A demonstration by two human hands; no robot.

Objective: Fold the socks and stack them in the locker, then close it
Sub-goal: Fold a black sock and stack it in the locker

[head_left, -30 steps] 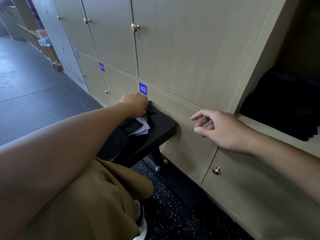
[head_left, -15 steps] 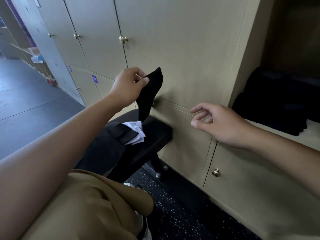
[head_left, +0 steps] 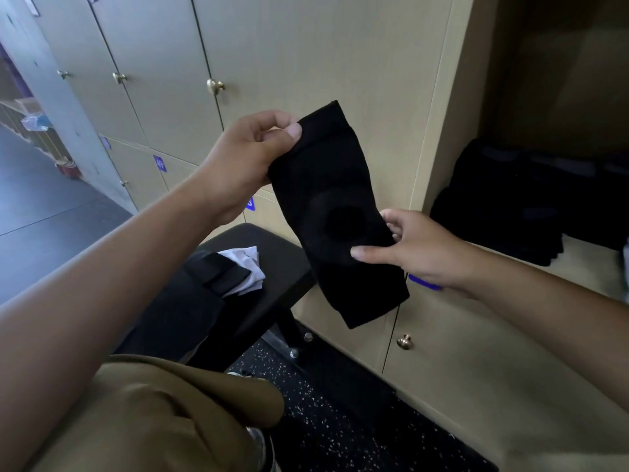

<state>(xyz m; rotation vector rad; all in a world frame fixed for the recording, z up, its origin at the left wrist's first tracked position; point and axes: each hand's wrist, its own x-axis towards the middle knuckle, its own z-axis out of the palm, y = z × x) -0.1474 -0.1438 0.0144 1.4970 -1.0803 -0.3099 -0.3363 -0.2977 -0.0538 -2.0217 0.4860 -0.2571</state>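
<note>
Sock: black sock (head_left: pixel 335 212), soft knit, long and flat, with a round darker patch at its middle; held up in the air in front of the closed locker doors, above the far end of the worktop, slanting from upper left to lower right.
Left hand: left hand (head_left: pixel 243 165) pinches the sock's upper end between thumb and curled fingers.
Right hand: right hand (head_left: pixel 417 248) pinches the sock's right edge near the middle, thumb on the front face, fingers behind.
Worktop: black padded bench (head_left: pixel 272 264), smooth and matte, on a dark metal leg with bolts at the foot.
On the worktop: white cloth (head_left: pixel 246 270), crumpled, near the left edge, beside a heap of black fabric (head_left: pixel 190 301).
Locker: open compartment (head_left: pixel 558 107) at the upper right, pale wood-grain panels; dark folded clothing (head_left: pixel 510 206) lies on its shelf.
Doors: pale laminate with round brass knobs (head_left: pixel 215 86).
Labels: small blue number tags (head_left: pixel 159 163) on the lower doors; digits unreadable.
Floor: black, speckled with white.
</note>
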